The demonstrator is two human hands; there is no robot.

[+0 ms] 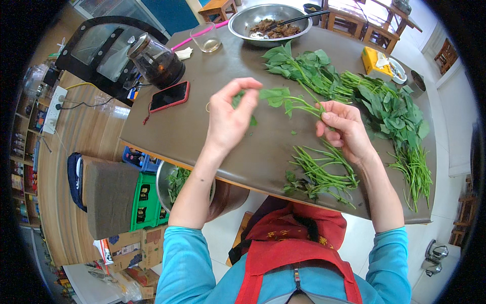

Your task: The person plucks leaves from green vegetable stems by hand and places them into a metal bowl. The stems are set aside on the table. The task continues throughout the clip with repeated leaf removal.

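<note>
My right hand (343, 127) pinches a leafy green sprig (300, 102) by its stems, the leaves pointing left. My left hand (233, 112) is just left of the leaf tips, its fingers curled around green leaf pieces (238, 98) partly hidden by the hand. Below my right hand lies a loose pile of bare green stems (322, 169), with a few dark leaves at its left end. Leafy bunches (315, 72) lie on the brown tabletop (182, 136) beyond my hands, and a larger leafy bunch (398, 110) lies to the right.
A steel bowl (243, 22) with brown food and chopsticks stands at the far edge. At left are a glass kettle (155, 60), a drinking glass (207, 41) and a phone (171, 97). Below the table edge, a metal basin (163, 186) contains leaves. A tissue box (374, 62) stands far right.
</note>
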